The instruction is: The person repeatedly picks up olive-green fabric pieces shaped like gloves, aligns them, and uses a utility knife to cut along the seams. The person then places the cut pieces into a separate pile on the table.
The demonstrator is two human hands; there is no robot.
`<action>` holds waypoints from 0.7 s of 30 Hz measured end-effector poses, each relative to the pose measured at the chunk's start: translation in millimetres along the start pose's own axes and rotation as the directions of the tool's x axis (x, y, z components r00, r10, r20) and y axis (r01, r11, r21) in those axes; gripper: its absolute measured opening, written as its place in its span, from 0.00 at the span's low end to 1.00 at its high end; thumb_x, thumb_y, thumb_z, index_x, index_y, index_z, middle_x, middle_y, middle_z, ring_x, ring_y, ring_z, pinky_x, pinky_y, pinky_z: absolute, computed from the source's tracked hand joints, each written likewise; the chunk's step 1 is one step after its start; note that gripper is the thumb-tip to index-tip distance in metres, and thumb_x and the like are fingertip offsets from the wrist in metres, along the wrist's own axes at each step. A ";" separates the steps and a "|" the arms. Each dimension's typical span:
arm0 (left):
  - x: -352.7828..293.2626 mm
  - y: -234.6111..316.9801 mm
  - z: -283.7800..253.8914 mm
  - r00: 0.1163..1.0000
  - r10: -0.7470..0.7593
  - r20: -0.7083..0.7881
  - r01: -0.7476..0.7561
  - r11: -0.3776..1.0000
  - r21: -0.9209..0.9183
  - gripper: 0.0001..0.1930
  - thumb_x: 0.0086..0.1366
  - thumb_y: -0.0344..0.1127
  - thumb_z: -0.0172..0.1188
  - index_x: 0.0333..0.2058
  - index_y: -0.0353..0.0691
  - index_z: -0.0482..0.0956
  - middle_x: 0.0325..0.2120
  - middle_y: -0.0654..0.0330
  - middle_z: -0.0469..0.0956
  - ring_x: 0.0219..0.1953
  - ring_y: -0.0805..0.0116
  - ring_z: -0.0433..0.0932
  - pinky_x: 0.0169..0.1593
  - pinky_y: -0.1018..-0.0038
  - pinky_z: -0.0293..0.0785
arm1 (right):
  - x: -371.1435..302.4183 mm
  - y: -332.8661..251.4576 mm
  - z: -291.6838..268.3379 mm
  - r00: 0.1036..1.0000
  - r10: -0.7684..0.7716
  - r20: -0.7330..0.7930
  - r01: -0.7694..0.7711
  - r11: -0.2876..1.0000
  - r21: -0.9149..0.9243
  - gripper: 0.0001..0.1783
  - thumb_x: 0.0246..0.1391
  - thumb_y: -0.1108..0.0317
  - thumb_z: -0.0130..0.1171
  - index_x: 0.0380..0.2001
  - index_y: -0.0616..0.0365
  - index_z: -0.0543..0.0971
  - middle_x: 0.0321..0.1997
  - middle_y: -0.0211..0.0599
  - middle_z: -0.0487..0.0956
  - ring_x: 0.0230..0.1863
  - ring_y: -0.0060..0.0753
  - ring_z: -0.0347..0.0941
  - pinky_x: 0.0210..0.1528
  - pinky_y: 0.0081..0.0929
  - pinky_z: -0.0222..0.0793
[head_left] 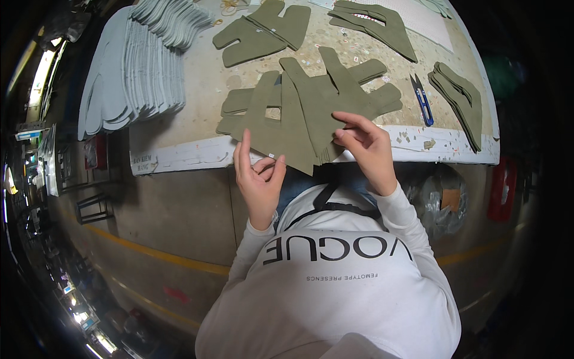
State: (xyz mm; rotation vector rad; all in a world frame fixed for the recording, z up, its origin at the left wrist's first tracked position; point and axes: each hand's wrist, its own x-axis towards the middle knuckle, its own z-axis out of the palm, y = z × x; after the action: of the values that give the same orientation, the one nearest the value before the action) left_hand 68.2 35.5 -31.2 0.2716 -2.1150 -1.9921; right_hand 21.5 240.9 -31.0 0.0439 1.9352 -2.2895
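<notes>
A spread of overlapping olive-green cut fabric pieces (pixel 323 99) lies at the near edge of the table, with a pointed corner hanging over it. My left hand (pixel 260 176) is at the near left edge of the top piece (pixel 290 143), index finger stretched out and thumb apart, close to a small white sticker (pixel 272 155). On the right side of the spread, my right hand (pixel 371 146) has its index fingertip and thumb tip at the fabric, with a gap between them. Neither hand visibly grips anything; whether the fingertips press on the cloth I cannot tell.
Blue-handled thread snips (pixel 423 102) lie to the right, beside an olive stack (pixel 460 99). More olive pieces (pixel 263 33) (pixel 376 24) are farther back. Tall stacks of pale grey-blue pieces (pixel 137 78) stand at the left edge of the table (pixel 191 134). Small scraps and stickers dot its top.
</notes>
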 end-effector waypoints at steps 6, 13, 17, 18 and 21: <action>-7.4 0.5 -0.8 0.999 -0.012 -0.044 0.011 1.000 -0.007 0.36 0.58 0.13 0.59 0.65 0.32 0.59 0.56 0.56 0.60 0.35 0.75 0.75 0.37 0.82 0.76 | -13.4 -0.9 5.2 0.995 0.039 -0.088 -0.042 0.999 -0.030 0.16 0.55 0.80 0.60 0.48 0.69 0.79 0.33 0.33 0.80 0.33 0.19 0.79 0.38 0.13 0.75; 24.7 12.9 -12.3 0.938 0.324 -0.126 -0.248 0.877 0.411 0.15 0.56 0.18 0.62 0.44 0.34 0.80 0.39 0.57 0.70 0.22 0.80 0.66 0.25 0.85 0.66 | -28.9 -14.4 -17.7 0.999 -0.006 -0.031 -0.005 0.938 -0.346 0.13 0.55 0.79 0.59 0.44 0.65 0.82 0.28 0.33 0.81 0.29 0.19 0.79 0.32 0.15 0.73; 56.8 28.7 -5.6 0.946 0.317 0.069 -0.300 0.773 0.560 0.07 0.57 0.28 0.66 0.35 0.36 0.81 0.29 0.60 0.73 0.25 0.71 0.72 0.30 0.76 0.70 | 10.6 -30.2 -78.6 0.801 -0.562 -0.204 0.125 0.491 -0.862 0.14 0.53 0.70 0.64 0.44 0.59 0.82 0.33 0.38 0.80 0.24 0.30 0.73 0.28 0.23 0.68; 65.1 30.2 -0.9 0.946 0.296 0.134 -0.316 0.738 0.596 0.08 0.56 0.30 0.66 0.35 0.37 0.81 0.29 0.59 0.74 0.27 0.68 0.73 0.32 0.73 0.72 | 19.1 -34.0 -95.9 0.785 -0.591 -0.183 0.090 0.401 -0.911 0.17 0.53 0.68 0.64 0.47 0.58 0.81 0.37 0.39 0.78 0.30 0.37 0.73 0.34 0.29 0.70; 84.7 27.0 14.9 0.939 0.244 0.243 -0.344 0.653 0.675 0.13 0.53 0.38 0.70 0.33 0.37 0.79 0.31 0.56 0.75 0.34 0.58 0.76 0.39 0.65 0.73 | 37.4 -26.9 -127.3 0.787 -0.597 -0.160 -0.101 0.131 -0.986 0.19 0.52 0.64 0.64 0.47 0.57 0.81 0.43 0.41 0.76 0.44 0.46 0.72 0.46 0.38 0.69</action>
State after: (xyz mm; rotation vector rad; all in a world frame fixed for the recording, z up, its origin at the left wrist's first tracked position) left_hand -16.7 27.4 -2.0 -0.1001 -2.7209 -0.9499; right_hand -27.8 366.9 -30.7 0.2257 3.6097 -0.5021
